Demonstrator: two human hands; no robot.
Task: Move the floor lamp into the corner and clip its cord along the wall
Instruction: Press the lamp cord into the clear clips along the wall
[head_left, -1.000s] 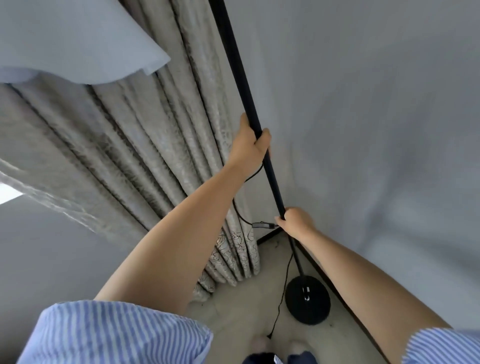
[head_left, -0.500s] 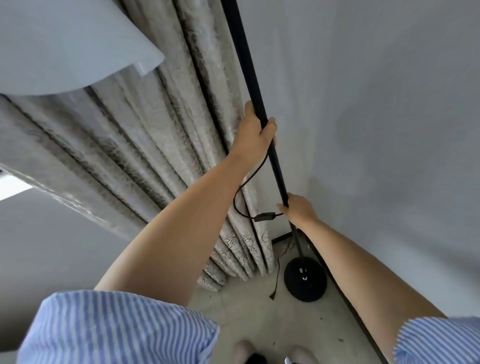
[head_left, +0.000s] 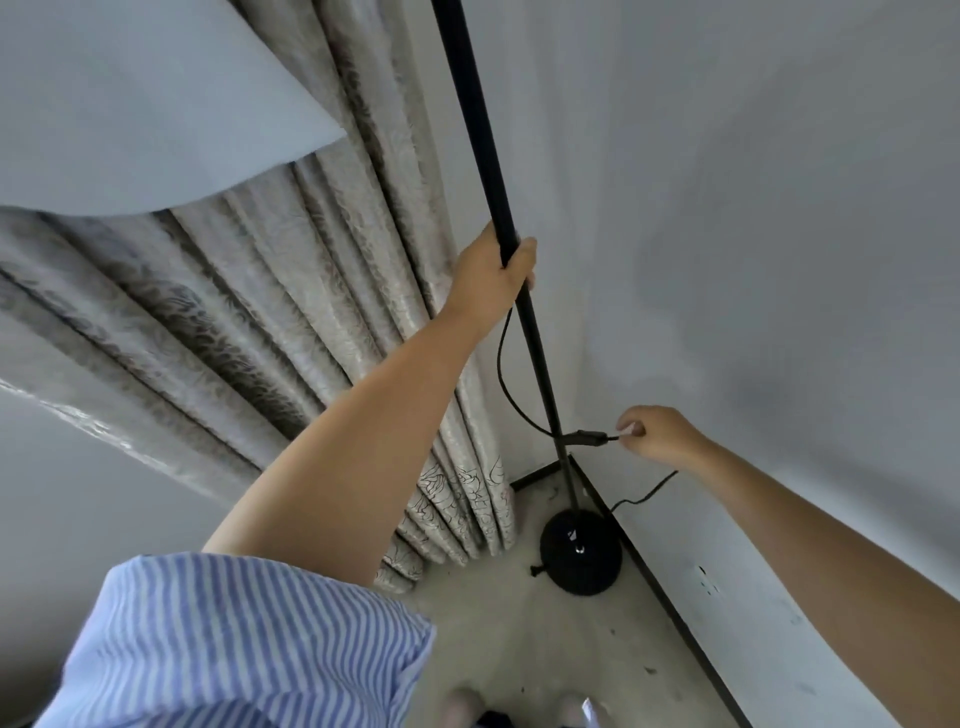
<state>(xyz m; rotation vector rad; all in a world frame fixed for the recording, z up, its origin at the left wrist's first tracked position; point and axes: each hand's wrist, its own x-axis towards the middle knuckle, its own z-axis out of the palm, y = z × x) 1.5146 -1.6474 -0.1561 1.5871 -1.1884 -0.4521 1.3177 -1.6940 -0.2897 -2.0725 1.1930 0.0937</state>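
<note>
The floor lamp has a thin black pole (head_left: 475, 119) and a round black base (head_left: 581, 552) resting on the floor in the corner, against the dark skirting. Its pale shade (head_left: 130, 104) fills the top left. My left hand (head_left: 493, 275) is wrapped around the pole at mid height. A black cord (head_left: 506, 379) loops down from that hand to an inline switch (head_left: 584, 438). My right hand (head_left: 657, 434) pinches the cord just right of the switch, close to the right wall. More cord (head_left: 644, 493) trails from under this hand to the base.
A patterned beige curtain (head_left: 291, 291) hangs left of the pole down to the floor. The plain grey wall (head_left: 753, 234) runs along the right with a dark skirting (head_left: 670, 608). My feet (head_left: 519, 706) stand on the pale floor (head_left: 519, 623) below.
My right hand let go of the pole and moved right, taking the cord beside the switch. The base shifted closer to the corner skirting. My left hand kept its grip.
</note>
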